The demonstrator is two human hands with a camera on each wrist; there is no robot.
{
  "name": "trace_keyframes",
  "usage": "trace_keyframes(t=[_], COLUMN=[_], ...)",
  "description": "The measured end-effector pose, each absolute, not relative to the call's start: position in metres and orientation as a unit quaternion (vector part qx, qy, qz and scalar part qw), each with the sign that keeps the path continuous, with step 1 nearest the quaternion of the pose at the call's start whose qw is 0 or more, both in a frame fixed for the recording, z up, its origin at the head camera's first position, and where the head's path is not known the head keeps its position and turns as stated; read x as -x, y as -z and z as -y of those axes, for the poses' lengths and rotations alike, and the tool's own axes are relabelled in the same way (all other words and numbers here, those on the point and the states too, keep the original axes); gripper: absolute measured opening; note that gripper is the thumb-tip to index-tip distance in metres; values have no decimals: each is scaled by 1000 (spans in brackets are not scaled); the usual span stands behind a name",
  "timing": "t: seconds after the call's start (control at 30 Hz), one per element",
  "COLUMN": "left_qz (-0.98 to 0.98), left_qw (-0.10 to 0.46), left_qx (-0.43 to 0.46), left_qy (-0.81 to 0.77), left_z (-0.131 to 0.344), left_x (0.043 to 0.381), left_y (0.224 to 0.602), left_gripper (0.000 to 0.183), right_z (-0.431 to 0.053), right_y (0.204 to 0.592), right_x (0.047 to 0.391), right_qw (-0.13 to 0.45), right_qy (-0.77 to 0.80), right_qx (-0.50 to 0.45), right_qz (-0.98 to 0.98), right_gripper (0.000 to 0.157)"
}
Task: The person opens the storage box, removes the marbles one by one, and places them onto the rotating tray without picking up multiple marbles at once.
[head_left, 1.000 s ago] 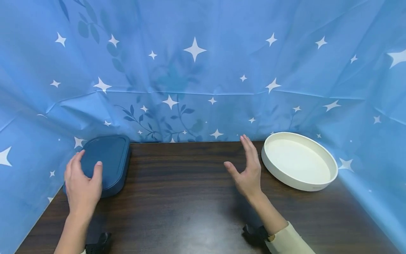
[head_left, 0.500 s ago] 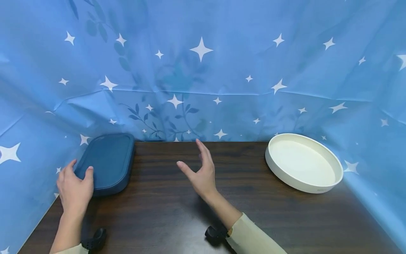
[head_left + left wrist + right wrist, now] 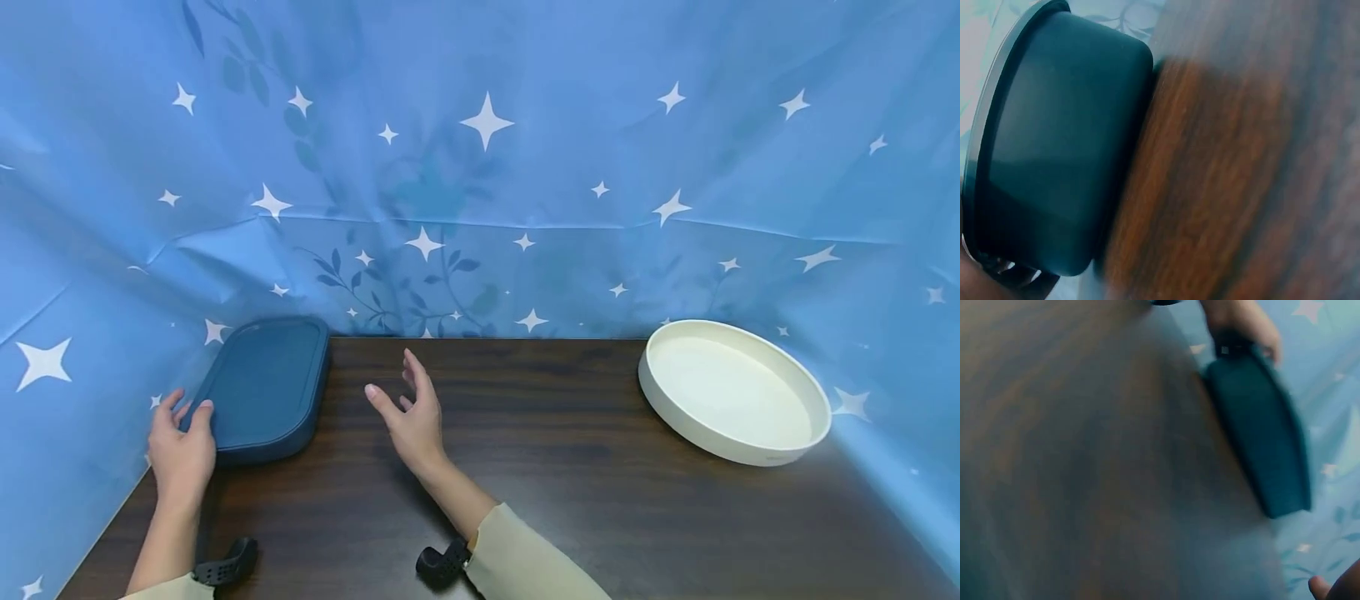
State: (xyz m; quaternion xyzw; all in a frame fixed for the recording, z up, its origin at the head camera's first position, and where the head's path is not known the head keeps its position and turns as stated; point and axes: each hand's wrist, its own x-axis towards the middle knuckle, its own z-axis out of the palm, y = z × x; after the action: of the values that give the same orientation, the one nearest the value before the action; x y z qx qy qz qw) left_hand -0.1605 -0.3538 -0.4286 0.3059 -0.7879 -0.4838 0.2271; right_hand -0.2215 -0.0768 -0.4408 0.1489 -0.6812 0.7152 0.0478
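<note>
A dark blue lidded box (image 3: 258,383) with rounded corners lies flat on the table at the left. My left hand (image 3: 182,454) grips its near left corner, thumb at the lid's edge and fingers round the outer side. In the left wrist view the box's smooth side wall (image 3: 1066,144) fills the left, with fingertips (image 3: 1019,273) showing past its lower end. To the right of the box, my right hand (image 3: 416,421) is held over the table, thumb and fingers spread apart, touching nothing. The right wrist view shows the box (image 3: 1260,437) with the left hand (image 3: 1244,325) at its end.
A round, cream, shallow tray (image 3: 735,392) with a raised rim stands on the right of the dark wooden table (image 3: 540,433). Blue cloth (image 3: 480,183) printed with white stars hangs behind and on both sides, close to the box's left side.
My right hand has swept left from beside the cream tray towards the box. My left hand has come down from over the lid to the box's near left corner. The view has shifted slightly.
</note>
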Motion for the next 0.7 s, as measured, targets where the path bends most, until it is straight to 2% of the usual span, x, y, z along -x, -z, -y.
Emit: trace_keyframes(t=[0.23, 0.4, 0.5, 0.7], left_qz=[789, 799, 811, 830], left_qw=[209, 196, 201, 220], left_qx=[-294, -272, -257, -237], left_qy=[497, 500, 485, 454], left_z=[360, 367, 369, 363], left_x=[165, 162, 161, 161], left_y=[435, 442, 446, 451], left_gripper=[59, 56, 57, 60], right_z=[106, 122, 130, 140], right_y=[456, 459, 462, 470], right_x=[223, 216, 211, 209], right_qw=[-29, -56, -58, -15], right_qy=[-718, -697, -664, -576], right_qx=[-168, -195, -217, -266], right_qz=[675, 687, 713, 773], right_gripper=[74, 72, 74, 72])
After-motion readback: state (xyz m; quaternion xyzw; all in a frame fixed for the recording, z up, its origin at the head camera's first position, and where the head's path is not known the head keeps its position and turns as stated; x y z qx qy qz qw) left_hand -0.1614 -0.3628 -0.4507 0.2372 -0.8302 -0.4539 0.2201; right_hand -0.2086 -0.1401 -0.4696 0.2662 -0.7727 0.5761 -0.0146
